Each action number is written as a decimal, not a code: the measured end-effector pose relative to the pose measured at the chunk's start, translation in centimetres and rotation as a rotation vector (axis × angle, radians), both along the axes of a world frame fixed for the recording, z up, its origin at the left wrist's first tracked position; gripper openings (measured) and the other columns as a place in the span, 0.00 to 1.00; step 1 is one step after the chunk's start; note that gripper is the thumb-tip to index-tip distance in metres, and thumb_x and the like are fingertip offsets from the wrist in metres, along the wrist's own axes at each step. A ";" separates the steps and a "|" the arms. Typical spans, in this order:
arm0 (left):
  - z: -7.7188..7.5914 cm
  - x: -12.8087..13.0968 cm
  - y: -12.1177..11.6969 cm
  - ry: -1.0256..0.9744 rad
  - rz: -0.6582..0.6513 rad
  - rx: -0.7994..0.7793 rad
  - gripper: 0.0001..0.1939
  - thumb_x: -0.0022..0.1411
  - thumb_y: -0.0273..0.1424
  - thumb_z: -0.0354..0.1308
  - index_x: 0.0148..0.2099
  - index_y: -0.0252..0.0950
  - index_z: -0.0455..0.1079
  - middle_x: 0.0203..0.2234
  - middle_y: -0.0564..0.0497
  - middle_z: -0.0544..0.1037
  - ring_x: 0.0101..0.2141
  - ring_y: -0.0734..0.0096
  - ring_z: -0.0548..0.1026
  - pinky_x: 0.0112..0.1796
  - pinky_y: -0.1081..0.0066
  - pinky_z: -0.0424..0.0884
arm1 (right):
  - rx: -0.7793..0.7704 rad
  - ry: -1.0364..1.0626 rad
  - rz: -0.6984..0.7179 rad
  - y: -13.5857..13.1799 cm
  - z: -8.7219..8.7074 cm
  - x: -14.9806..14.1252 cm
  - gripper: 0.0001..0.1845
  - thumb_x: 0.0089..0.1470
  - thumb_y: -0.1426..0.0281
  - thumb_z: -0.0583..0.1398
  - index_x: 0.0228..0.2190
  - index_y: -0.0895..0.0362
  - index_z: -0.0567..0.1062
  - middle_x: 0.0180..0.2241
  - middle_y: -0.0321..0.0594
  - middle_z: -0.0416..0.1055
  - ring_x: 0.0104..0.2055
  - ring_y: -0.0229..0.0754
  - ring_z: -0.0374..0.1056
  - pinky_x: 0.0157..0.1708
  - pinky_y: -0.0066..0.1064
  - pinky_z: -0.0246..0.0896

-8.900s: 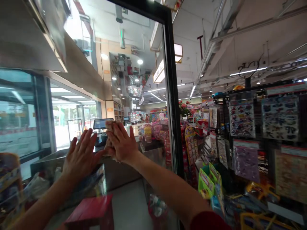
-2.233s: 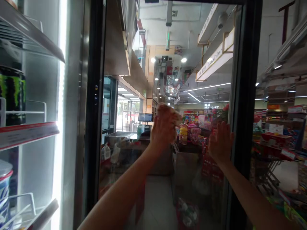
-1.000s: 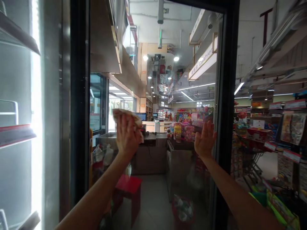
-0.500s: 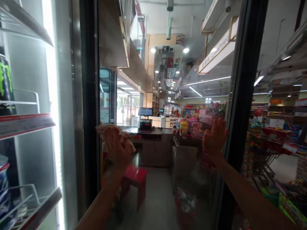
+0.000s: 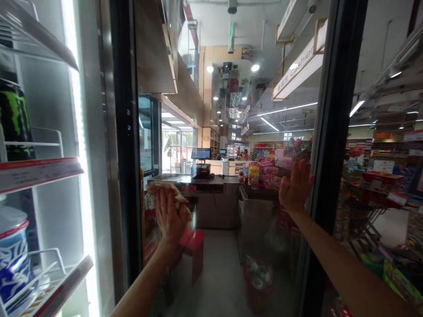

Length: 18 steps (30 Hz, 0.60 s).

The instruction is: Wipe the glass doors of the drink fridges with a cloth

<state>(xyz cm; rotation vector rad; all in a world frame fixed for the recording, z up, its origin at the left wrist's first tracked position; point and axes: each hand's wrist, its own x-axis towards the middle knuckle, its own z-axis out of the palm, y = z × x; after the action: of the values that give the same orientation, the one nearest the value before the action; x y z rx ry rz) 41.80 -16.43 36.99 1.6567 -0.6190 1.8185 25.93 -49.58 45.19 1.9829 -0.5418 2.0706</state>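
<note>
Beyond the door (image 5: 335, 132), a counter (image 5: 216, 179) is seen. Near the door's left edge, cloth (image 5: 153, 190), its long axis slanted down rightward, is held under the left hand (image 5: 171, 216), fingers slightly curled; the right hand (image 5: 295, 190) is laid open opposite.

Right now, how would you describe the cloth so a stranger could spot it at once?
Find the tall black-framed glass pane, then the left hand toward its left side. Under that hand is the cloth, pale and crumpled; none shows under the right hand.

Cloth (image 5: 152, 190) beige, mottled; door frame (image 5: 340, 110) black; stool (image 5: 192, 240) red; can (image 5: 15, 119) black with green streaks.
</note>
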 end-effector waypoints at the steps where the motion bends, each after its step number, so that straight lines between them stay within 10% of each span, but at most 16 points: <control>1: -0.1 -1.1 -1.9 -0.051 -0.034 0.130 0.33 0.59 0.29 0.50 0.65 0.31 0.43 0.62 0.38 0.51 0.62 0.54 0.48 0.57 0.51 0.55 | 0.000 -0.005 0.001 0.0 0.0 -0.1 0.34 0.56 0.64 0.47 0.61 0.60 0.45 0.63 0.51 0.43 0.66 0.49 0.37 0.60 0.52 0.38; 6: 0.8 -4.6 -7.8 -0.278 -0.155 0.752 0.26 0.60 0.31 0.48 0.61 0.35 0.55 0.60 0.48 0.57 0.62 0.64 0.50 0.59 0.62 0.53 | -0.020 -0.014 -0.001 -0.2 -0.1 -0.5 0.34 0.55 0.64 0.48 0.61 0.59 0.46 0.63 0.51 0.44 0.65 0.50 0.39 0.59 0.52 0.39; 13: 7.9 0.1 -1.0 -0.003 -0.038 -0.095 0.32 0.61 0.32 0.50 0.64 0.30 0.45 0.63 0.39 0.46 0.62 0.50 0.46 0.58 0.47 0.51 | -0.021 0.020 -0.048 0.2 -0.1 -0.7 0.34 0.56 0.65 0.47 0.61 0.62 0.45 0.63 0.54 0.43 0.66 0.49 0.36 0.60 0.50 0.38; 18: 5.5 -5.2 -9.0 -0.300 -0.147 0.559 0.28 0.60 0.31 0.48 0.62 0.31 0.51 0.62 0.44 0.52 0.62 0.61 0.46 0.60 0.60 0.52 | -0.030 0.013 -0.039 0.4 0.0 -0.9 0.33 0.57 0.65 0.46 0.61 0.61 0.45 0.63 0.53 0.43 0.66 0.50 0.37 0.60 0.51 0.37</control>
<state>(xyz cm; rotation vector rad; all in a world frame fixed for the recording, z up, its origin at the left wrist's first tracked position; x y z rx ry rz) 36.65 -25.45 42.48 1.6160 -1.4489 1.9069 24.99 -49.18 45.16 1.9515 -0.5390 2.0299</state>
